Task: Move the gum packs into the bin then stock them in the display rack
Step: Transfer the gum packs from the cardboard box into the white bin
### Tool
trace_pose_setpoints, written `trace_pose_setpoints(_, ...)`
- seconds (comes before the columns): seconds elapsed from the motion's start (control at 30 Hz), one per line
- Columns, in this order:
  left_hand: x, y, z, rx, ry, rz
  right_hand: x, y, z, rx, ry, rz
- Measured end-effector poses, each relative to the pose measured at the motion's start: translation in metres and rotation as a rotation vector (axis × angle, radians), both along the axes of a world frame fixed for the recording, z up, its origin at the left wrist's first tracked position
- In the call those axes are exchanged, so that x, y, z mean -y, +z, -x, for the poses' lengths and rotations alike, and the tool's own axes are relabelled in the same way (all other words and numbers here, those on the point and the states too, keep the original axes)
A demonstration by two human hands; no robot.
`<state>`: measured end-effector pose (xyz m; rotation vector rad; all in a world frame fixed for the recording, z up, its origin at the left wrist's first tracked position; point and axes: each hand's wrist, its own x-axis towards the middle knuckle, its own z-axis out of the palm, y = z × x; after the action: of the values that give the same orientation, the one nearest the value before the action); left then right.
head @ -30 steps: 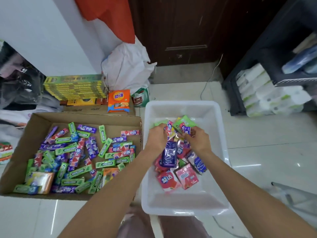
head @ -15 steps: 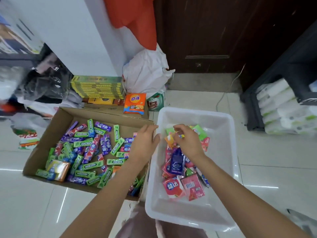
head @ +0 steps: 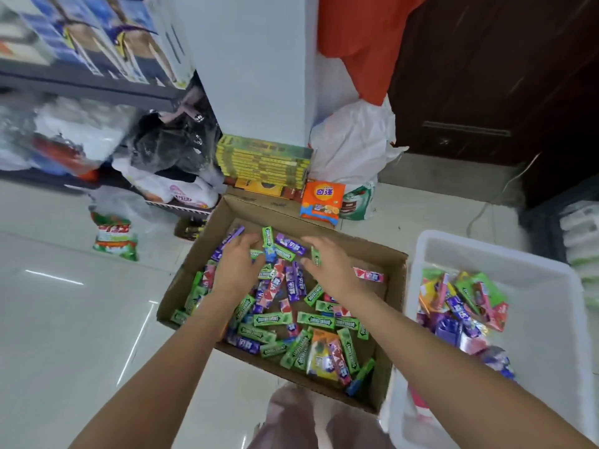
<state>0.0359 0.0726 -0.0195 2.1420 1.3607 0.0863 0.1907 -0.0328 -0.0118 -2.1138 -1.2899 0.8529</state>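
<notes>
Hands: your left hand [head: 238, 267] lies palm-down with fingers spread on the gum packs [head: 285, 306] at the far end of the cardboard box [head: 393, 286]; your right hand [head: 330, 267] is just beside it, fingers loosely extended over the packs, neither gripping anything yet.
Left wall of the box: packs crowd that edge, so a wide sweep could push some over onto the tiled floor [head: 81, 319].
Loose pile: the packs are slick and lie crosswise; scoop too many and some will likely slip out between your fingers.
Gap to the bin: the white plastic bin [head: 551, 319], already partly loaded, stands just right of the box; anything dropped mid-carry may fall between the two.
Display rack: I can't tell which shelving it is.
</notes>
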Motion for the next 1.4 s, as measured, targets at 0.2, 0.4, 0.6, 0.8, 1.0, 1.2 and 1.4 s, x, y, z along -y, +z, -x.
trace_pose_setpoints(0.2,-0.049,-0.042,0.032,-0.144,-0.16,0.099,-0.059,-0.04,0.031,-0.006,0.106,0.218)
trace_pose_setpoints(0.4,-0.055,-0.061,0.042,-0.138,-0.172,0.025,-0.078,-0.067,0.047,0.152,0.047,0.299)
trace_pose_setpoints(0.6,-0.063,-0.063,0.038,-0.195,-0.14,0.009,-0.093,-0.072,0.055,0.211,-0.052,0.341)
trace_pose_setpoints(0.8,-0.059,-0.063,0.037,-0.166,-0.113,0.091,-0.091,-0.067,0.052,0.127,-0.013,0.311)
trace_pose_setpoints(1.0,-0.054,-0.06,0.037,0.094,-0.093,0.139,-0.078,-0.066,0.042,-0.043,-0.147,0.237)
trace_pose_setpoints(1.2,-0.052,-0.051,0.039,0.26,0.02,0.143,-0.07,-0.052,0.041,-0.118,-0.196,0.16)
trace_pose_setpoints(1.4,-0.038,-0.018,0.035,0.361,0.079,0.17,-0.055,-0.023,0.042,-0.139,-0.263,0.036)
